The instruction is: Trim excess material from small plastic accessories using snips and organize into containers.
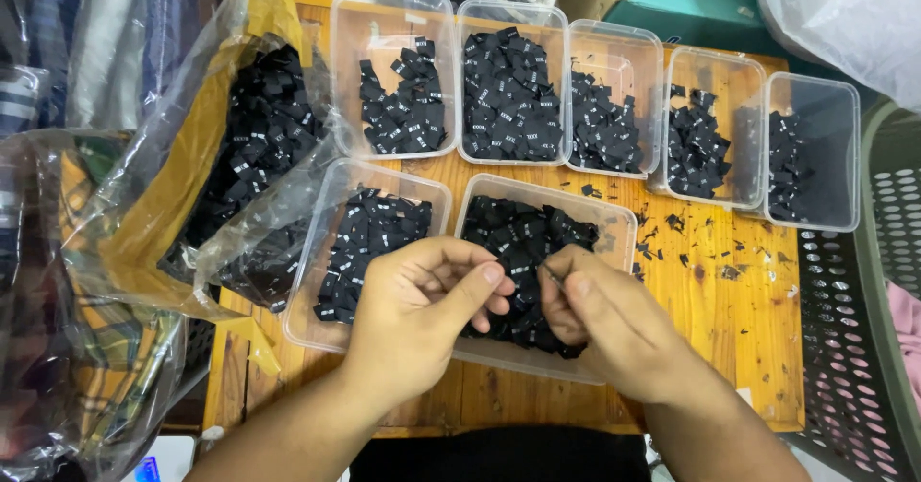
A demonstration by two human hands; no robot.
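Note:
My left hand (427, 300) and my right hand (600, 324) meet over a clear plastic tub (614, 221) full of small black fabric labels (523, 228). The fingertips of both hands pinch together on labels between them, just above the pile. Another tub (317, 281) of the same labels stands directly to the left of my left hand. The labels under my palms are hidden.
Several more clear tubs (508, 84) of black labels line the back of the wooden table (739, 348). A clear plastic bag (245, 146) of labels lies at left. Black scraps (700, 237) scatter at right. A perforated basket (863, 348) stands at the right edge.

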